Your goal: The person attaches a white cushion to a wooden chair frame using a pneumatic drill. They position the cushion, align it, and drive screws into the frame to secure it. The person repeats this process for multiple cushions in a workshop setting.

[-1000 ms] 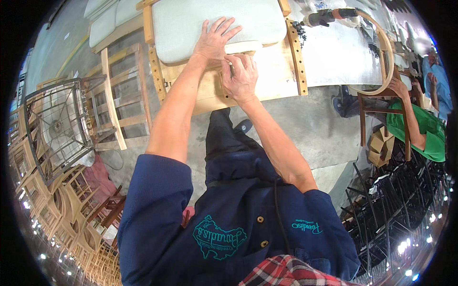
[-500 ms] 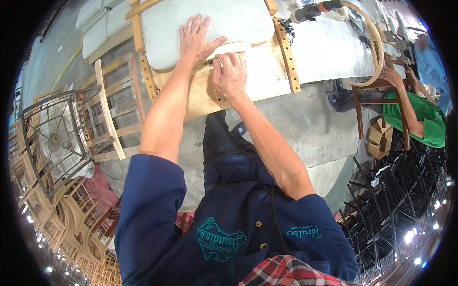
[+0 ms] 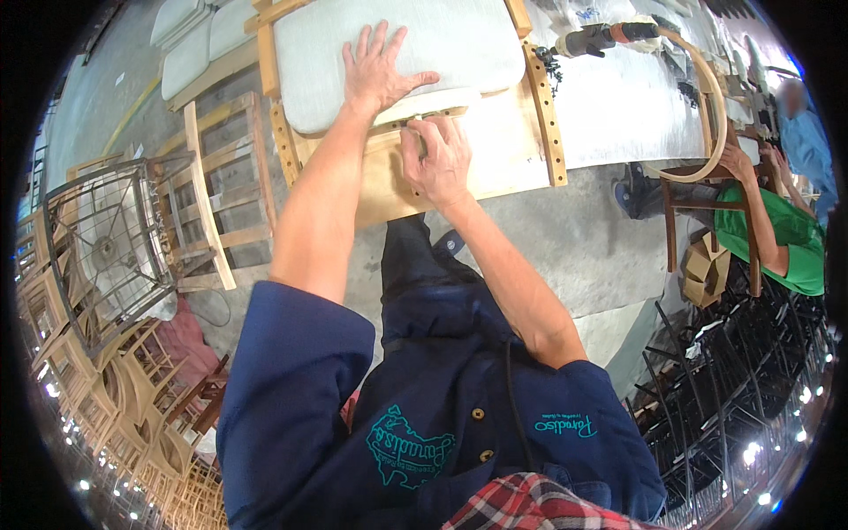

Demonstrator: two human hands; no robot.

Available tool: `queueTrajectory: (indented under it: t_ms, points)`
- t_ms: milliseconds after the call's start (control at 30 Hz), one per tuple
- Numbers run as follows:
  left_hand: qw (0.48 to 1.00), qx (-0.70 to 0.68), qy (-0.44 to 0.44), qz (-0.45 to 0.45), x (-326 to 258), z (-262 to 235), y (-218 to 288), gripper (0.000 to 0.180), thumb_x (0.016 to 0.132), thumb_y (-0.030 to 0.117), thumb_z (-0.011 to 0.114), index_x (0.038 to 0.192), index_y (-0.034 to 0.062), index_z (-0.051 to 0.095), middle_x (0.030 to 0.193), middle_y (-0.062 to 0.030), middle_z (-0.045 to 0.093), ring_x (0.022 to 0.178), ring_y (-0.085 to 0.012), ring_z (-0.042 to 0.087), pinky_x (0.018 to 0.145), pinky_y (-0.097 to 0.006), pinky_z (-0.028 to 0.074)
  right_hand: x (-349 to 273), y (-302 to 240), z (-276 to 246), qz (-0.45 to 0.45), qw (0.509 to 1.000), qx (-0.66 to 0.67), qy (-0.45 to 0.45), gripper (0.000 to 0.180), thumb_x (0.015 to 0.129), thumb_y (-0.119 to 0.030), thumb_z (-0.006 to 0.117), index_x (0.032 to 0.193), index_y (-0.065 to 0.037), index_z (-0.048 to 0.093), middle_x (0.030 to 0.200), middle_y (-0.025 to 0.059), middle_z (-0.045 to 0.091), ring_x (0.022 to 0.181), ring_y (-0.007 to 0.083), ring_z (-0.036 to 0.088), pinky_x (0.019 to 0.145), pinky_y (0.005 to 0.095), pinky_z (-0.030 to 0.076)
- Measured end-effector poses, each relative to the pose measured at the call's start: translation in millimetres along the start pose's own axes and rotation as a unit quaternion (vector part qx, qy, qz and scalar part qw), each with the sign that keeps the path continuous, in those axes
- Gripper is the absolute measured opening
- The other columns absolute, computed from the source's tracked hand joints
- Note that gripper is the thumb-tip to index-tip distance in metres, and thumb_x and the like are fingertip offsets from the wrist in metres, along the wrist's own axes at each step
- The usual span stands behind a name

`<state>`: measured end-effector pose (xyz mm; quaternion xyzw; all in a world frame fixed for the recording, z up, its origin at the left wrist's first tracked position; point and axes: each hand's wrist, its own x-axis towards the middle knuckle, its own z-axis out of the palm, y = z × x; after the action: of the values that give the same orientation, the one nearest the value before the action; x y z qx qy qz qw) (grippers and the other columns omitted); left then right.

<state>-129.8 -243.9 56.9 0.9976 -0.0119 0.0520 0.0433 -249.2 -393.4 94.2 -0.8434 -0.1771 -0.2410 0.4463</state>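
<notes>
A pale grey padded seat cushion (image 3: 464,44) lies on a wooden board (image 3: 499,146) at the edge of the workbench. My left hand (image 3: 378,81) rests flat on the cushion's near left part, fingers spread and thumb pointing right. Just below it, my right hand (image 3: 438,159) is closed, its fingers curled at the cushion's near edge. A pale narrow strip (image 3: 446,102) runs along that edge, and a dark gap shows beneath it. What the right fingers hold, if anything, is hidden by the hand itself.
Drilled wooden rails (image 3: 545,115) flank the board. A power tool (image 3: 587,40) with a hose lies to the right. A person in green (image 3: 777,225) handles a brown chair frame (image 3: 751,208) there. Pallet slats (image 3: 205,194), a wire-guarded fan (image 3: 106,252) and stacked chair frames stand left.
My right hand has turned slightly and its fingers curl more at the cushion's edge. The left hand stays flat on the cushion. The whole view has shifted slightly.
</notes>
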Motion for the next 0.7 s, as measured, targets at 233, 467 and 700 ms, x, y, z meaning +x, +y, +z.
queueTrajectory:
  t_ms: [233,467,700]
  points:
    - [0.998,-0.028,0.059,0.016,10,10,-9,0.096,0.083,0.086,0.051,0.156,0.0245,0.043,0.166,-0.0074,0.032,0.155,-0.0294,0.022,0.125,-0.059,0.015,0,-10,-9,0.028,0.999,0.024,-0.033,0.02,0.08,-0.003,0.076,0.098,-0.007,0.069,0.09,0.0103,0.066,0.081,0.0293,0.063,0.072,0.0404,0.051]
    - [1.0,0.003,0.027,-0.004,14,10,-7,0.099,0.081,0.091,0.045,0.158,0.0289,0.039,0.168,-0.0041,0.029,0.157,-0.0266,0.017,0.129,-0.056,0.009,0,-4,0,0.061,0.998,0.014,-0.03,0.019,0.081,-0.002,0.074,0.098,-0.008,0.069,0.091,0.0098,0.067,0.083,0.0298,0.064,0.073,0.0405,0.051]
    - [1.0,0.02,0.023,-0.002,19,9,-8,0.098,0.082,0.089,0.046,0.158,0.0278,0.038,0.168,-0.0057,0.029,0.157,-0.0271,0.017,0.129,-0.055,0.009,8,10,14,0.062,0.997,-0.024,-0.05,0.023,0.085,-0.002,0.071,0.107,-0.008,0.067,0.1,0.0108,0.067,0.092,0.0314,0.062,0.083,0.043,0.049]
